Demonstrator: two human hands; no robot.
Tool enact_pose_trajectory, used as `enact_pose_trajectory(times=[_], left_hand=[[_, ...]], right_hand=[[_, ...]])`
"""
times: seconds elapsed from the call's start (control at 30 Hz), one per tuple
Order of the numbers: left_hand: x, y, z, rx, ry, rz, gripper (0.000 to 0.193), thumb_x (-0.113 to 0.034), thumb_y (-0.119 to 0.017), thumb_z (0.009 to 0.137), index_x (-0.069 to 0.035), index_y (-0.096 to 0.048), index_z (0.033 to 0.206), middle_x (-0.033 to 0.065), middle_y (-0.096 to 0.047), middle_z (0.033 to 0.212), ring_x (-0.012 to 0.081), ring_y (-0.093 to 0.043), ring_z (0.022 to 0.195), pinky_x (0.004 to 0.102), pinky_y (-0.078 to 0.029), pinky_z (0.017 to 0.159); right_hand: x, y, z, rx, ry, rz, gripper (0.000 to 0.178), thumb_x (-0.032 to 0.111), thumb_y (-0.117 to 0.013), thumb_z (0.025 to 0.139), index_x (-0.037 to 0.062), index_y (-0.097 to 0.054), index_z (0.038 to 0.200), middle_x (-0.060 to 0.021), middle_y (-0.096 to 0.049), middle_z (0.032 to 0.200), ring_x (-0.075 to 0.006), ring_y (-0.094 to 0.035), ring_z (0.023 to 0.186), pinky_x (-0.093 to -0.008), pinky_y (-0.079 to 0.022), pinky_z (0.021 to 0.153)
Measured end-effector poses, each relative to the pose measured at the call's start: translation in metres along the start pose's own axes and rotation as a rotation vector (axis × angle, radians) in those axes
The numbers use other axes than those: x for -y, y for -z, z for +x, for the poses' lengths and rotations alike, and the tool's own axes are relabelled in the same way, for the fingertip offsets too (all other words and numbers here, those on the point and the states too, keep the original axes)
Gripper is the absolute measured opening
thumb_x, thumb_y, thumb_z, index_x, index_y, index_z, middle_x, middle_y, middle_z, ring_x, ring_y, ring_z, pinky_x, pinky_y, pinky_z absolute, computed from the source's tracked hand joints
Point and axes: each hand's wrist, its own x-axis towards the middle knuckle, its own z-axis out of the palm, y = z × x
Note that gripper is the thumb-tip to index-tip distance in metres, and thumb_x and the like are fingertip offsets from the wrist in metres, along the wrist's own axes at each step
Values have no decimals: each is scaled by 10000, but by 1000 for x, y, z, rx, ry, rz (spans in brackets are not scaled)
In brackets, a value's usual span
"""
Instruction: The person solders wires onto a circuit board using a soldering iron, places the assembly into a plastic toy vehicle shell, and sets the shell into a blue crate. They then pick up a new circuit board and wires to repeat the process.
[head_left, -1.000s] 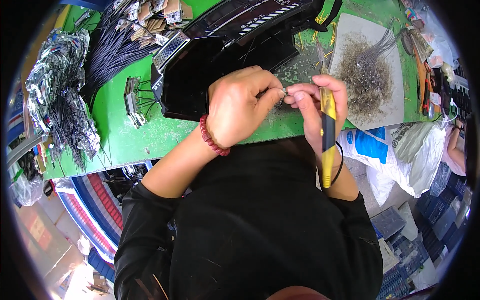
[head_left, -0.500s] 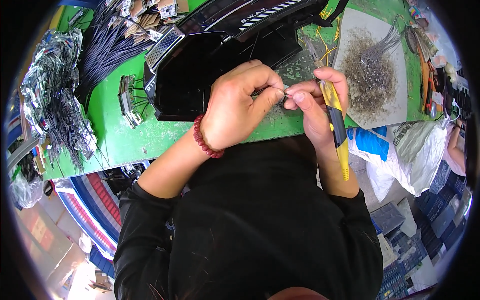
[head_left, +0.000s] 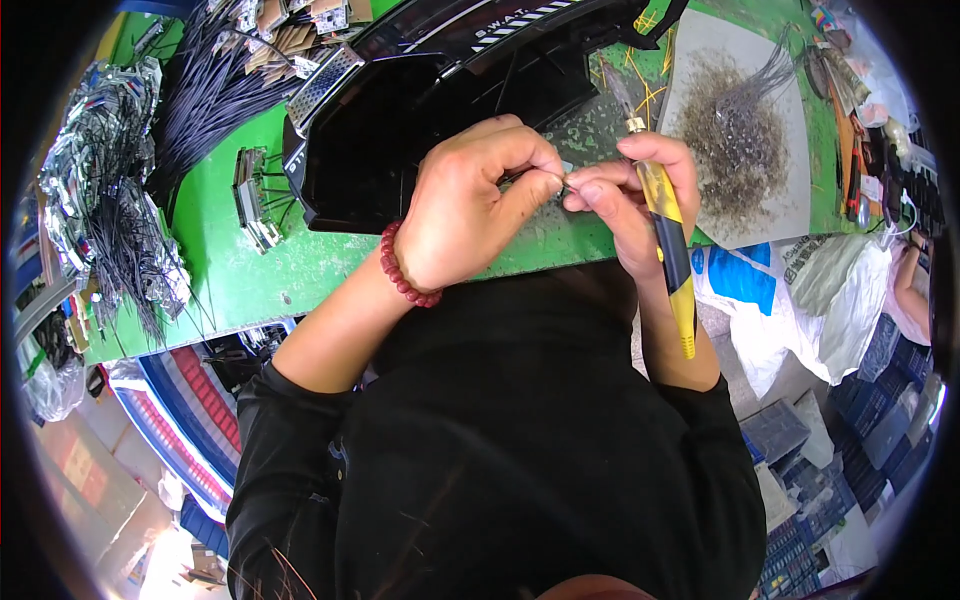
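Observation:
A yellow-and-black soldering iron (head_left: 676, 262) rests in my right hand (head_left: 645, 195), its metal tip pointing up and away over the green bench. With thumb and forefinger, the same hand also pinches at a small dark wire end (head_left: 566, 185). My left hand (head_left: 480, 200), a red bead bracelet at its wrist, meets it there with thumb and forefinger pressed together on the wire; most of the wire is hidden by my fingers. Just beyond my left hand lies a large black plastic shell (head_left: 375, 150), open side up.
Bundles of black wires (head_left: 215, 120) and boards with leads (head_left: 110, 190) lie at the left. Nearer stands a small stack of metal-edged parts (head_left: 255, 200). A grey sheet (head_left: 790, 190) with dark solder crumbs and thin wires lies right. White sacks (head_left: 790, 310) hang beyond the bench edge (head_left: 560, 257).
The black shell and bench parts appear shifted slightly left and up. Both hands stay together at the wire, with only slight finger movement. The soldering iron remains in my right hand.

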Motion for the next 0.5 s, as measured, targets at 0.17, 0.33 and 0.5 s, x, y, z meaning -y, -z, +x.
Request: enact_pose_trajectory(times=[0.17, 0.33, 0.5], left_hand=[[-3, 0, 0, 13, 0, 23, 50, -30, -704, 797, -22, -656, 812, 90, -616, 753, 234, -620, 694, 320, -490, 611], [-2, -1, -1, 11, -30, 55, 51, -47, -721, 782, -27, -674, 789, 89, -632, 731, 234, -629, 682, 327, -499, 598], [1, -5, -2, 4, -107, 274, 72, -54, -714, 760, -49, -647, 784, 87, -615, 762, 252, -625, 681, 343, -507, 600]], right_hand=[[-3, -2, -1, -16, 43, -29, 368, -64, -671, 861, -1, -461, 1157, -174, -683, 862, -188, -687, 759, -290, -580, 688], [-13, -2, -5, -35, 197, -203, 342, -90, -654, 857, 4, -486, 1140, -114, -653, 854, -136, -635, 761, -251, -530, 667], [-12, 4, -10, 16, 250, -599, 357, -93, -617, 881, 17, -468, 1187, -148, -661, 872, -157, -637, 732, -268, -536, 662]])
